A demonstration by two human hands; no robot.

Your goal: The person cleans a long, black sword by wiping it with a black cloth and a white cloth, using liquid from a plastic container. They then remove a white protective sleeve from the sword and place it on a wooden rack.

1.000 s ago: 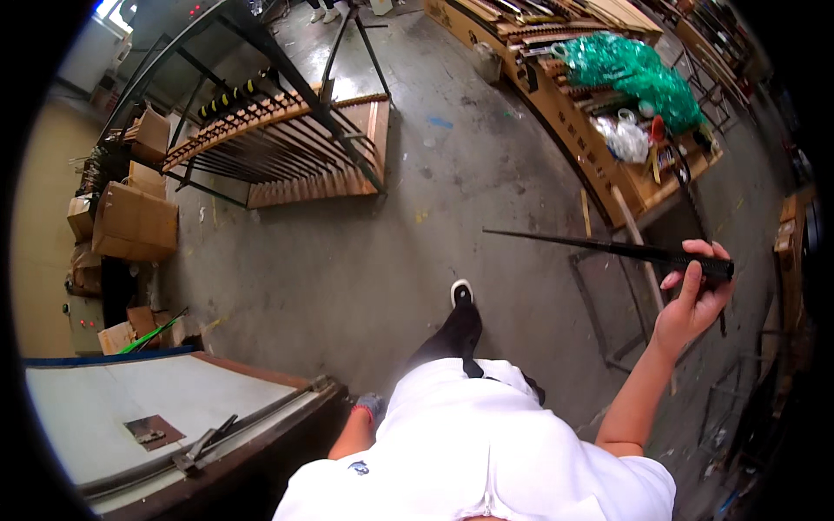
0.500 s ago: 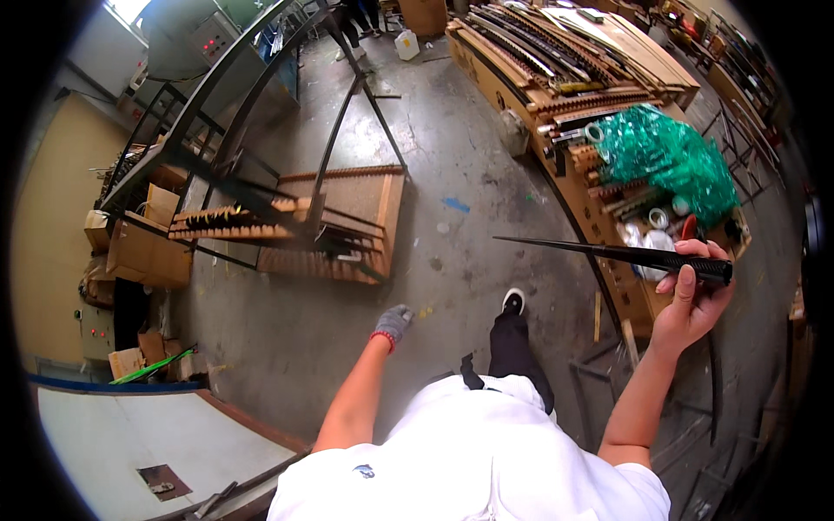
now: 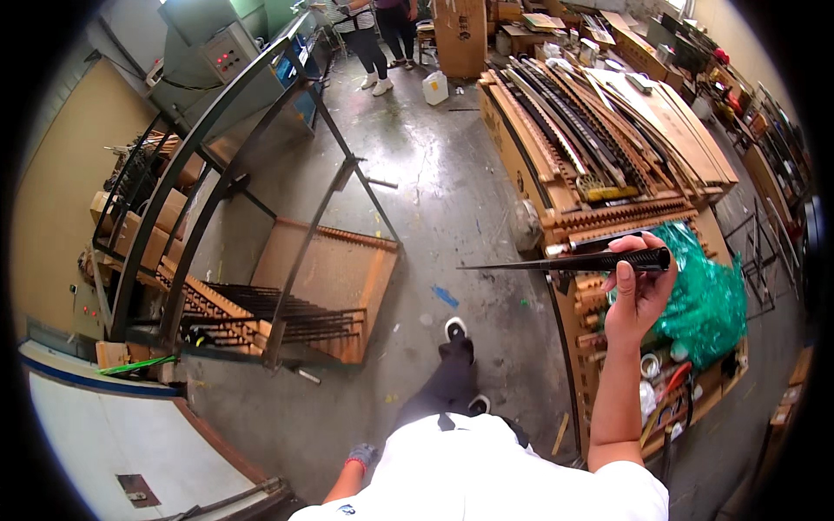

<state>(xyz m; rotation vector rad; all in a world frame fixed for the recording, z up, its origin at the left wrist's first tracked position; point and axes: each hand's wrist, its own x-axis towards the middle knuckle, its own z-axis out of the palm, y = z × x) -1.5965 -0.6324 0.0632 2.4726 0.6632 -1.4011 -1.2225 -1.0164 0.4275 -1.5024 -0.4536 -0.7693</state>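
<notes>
A: Room?

B: Workshop, bare concrete floor [image 3: 434, 191]. Long wooden rack [image 3: 608, 165] on the right, stacked with dark strips and boards laid lengthwise. Slanted metal frame [image 3: 217, 174] on the left, over a toothed wooden rack [image 3: 287, 313] loaded with dark rods. White surface [image 3: 95, 443] at lower left, edged in blue. Green plastic bag [image 3: 708, 300] at the near end of the right-hand rack. Two other people standing at the far end, near a white jug [image 3: 434, 87]; not involved.

A: Item in hand?

B: Long black tapered rod [image 3: 565, 260]. Held in the air at about chest height, above the near end of the right-hand rack, touching nothing but the hand.

A: Long axis?

B: Close to level, running left from the grip. Thick ribbed end inside the grip, thin point out over open floor, aimed toward the toothed rack on the left.

A: State of the grip?

B: Right hand [image 3: 638, 291]: raised, closed around the thick end, thumb on the upper side, fingers wrapped beneath. Left hand [image 3: 360, 453]: gloved, low beside the body, only partly in view; holding nothing visible, degree of closure cannot be told.

A: Nearer hand?

B: Right, already on the rod. Left well apart from it, low by the hip.

A: Clearance?

B: Open floor between the rod tip and the toothed rack. One foot in a black shoe [image 3: 456, 334] forward on that floor.
</notes>
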